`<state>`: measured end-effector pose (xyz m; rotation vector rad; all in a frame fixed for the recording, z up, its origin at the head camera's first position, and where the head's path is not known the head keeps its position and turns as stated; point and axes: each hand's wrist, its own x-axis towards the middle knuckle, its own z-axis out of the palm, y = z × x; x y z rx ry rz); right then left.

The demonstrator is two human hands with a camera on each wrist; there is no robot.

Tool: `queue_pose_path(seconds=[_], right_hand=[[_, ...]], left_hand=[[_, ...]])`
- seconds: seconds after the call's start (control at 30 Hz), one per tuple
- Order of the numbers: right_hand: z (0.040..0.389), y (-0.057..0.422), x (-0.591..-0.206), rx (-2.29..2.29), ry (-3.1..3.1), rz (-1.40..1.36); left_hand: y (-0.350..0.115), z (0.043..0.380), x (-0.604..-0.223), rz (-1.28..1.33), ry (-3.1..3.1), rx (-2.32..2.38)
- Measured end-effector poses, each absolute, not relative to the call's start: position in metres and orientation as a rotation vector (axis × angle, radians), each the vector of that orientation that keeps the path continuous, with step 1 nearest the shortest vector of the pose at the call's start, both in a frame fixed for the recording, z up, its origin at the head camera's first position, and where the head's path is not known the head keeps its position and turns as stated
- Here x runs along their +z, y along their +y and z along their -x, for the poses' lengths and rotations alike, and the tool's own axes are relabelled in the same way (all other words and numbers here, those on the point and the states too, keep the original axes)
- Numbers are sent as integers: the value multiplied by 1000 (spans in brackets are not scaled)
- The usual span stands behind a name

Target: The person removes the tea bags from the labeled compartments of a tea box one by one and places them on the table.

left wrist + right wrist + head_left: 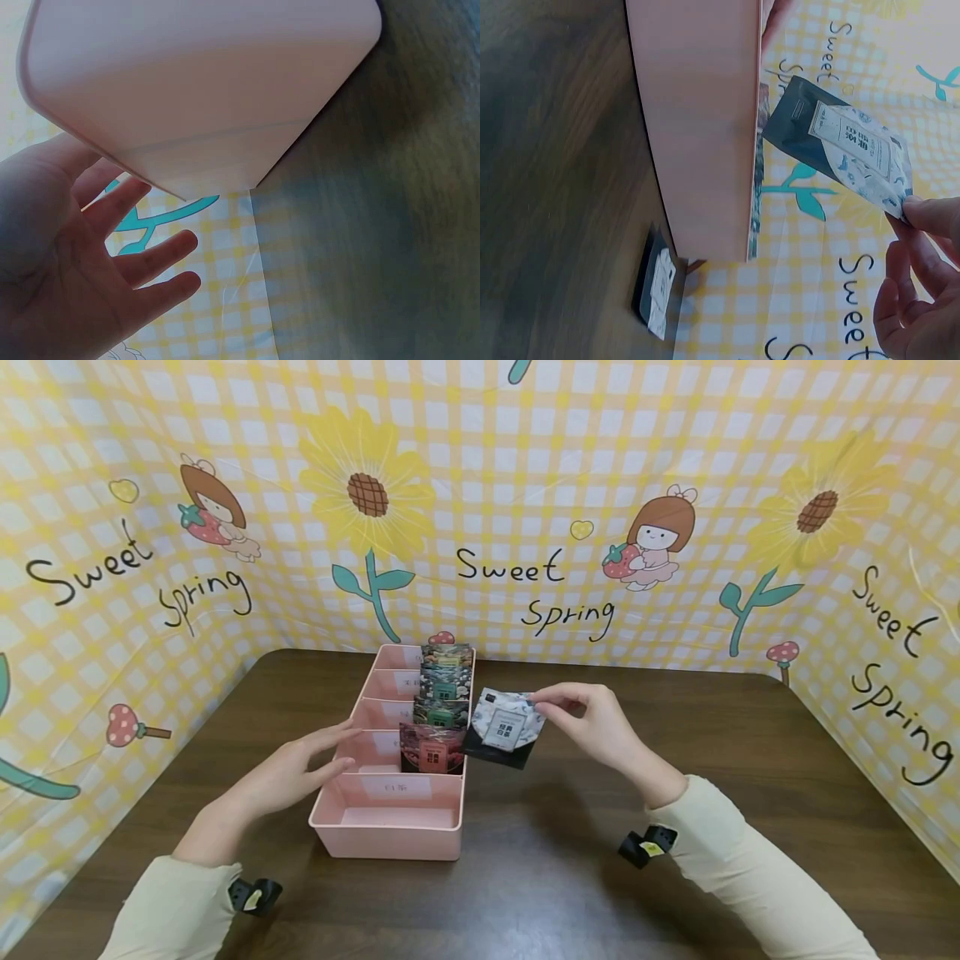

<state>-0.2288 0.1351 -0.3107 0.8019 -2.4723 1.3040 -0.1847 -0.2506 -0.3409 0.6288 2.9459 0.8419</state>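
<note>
My right hand [600, 727] pinches the top corner of a white-and-black tea sachet [504, 727] between thumb and fingertips. The sachet hangs tilted just right of a long pink divided box [386, 842], label facing up. Along the box's left side lies my left hand [288, 777], fingers extended and spread at the rim. In the box's compartments stand a red sachet [432, 750], a green sachet [438, 713] and others behind them. The front compartment, with a handwritten label [397, 787], holds nothing. The right wrist view shows the held sachet's dark end pointing toward the box.
In the right wrist view a second black-and-white packet [658, 285] lies on the table beside the box. The dark wooden table [675, 893] meets a yellow checked cloth [525, 485] at the back and sides.
</note>
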Motion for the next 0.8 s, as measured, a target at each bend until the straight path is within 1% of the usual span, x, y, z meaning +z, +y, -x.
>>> queue_pose_path(seconds=[0.43, 0.8], right_hand=[[241, 160, -312, 1259, -2488, -743], [254, 175, -321, 1264, -2497, -695]], left_hand=[[-252, 185, -342, -627, 2944, 841], [-251, 184, -340, -617, 2940, 845]])
